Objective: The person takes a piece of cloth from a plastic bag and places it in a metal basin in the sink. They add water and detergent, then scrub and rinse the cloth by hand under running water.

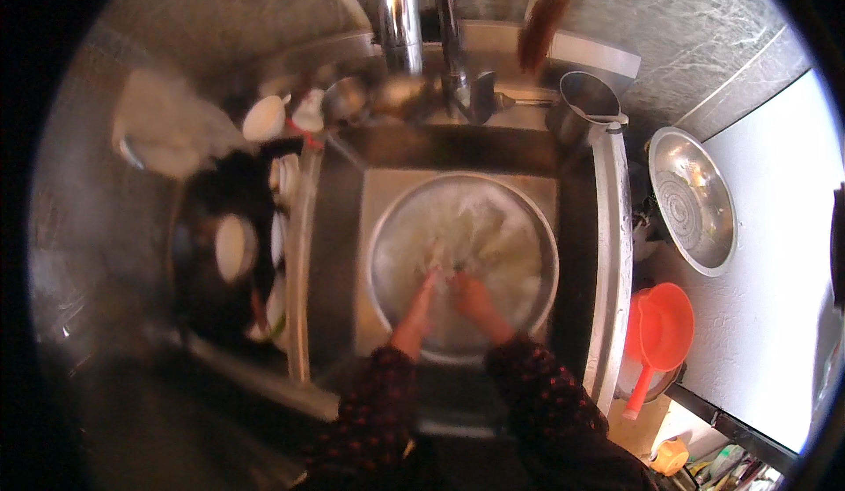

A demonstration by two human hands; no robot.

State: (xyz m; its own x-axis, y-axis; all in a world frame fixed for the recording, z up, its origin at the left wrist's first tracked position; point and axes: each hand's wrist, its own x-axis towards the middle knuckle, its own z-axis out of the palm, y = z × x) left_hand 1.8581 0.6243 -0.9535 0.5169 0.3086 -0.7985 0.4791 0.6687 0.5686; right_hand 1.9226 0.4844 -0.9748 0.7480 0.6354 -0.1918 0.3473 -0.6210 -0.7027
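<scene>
A large round metal basin [554, 263] stands in the sink [574, 227], filled with cloudy water [462, 217]. Pale, blurred shapes show in the water, but I cannot tell what they are. My left hand [422, 303] reaches into the near half of the basin, its fingers down at the water. Close by on the right is my right hand [474, 299], its fingers curled and partly hidden in the water. Blur hides whether either hand holds anything. Dark patterned sleeves cover both forearms.
A chrome faucet [401, 22] rises behind the sink. A metal pitcher [587, 104] stands at the back right corner. Right of the sink are a metal bowl [693, 200] and a red plastic dipper [663, 332]. Left lie bowls, including a white one [236, 246].
</scene>
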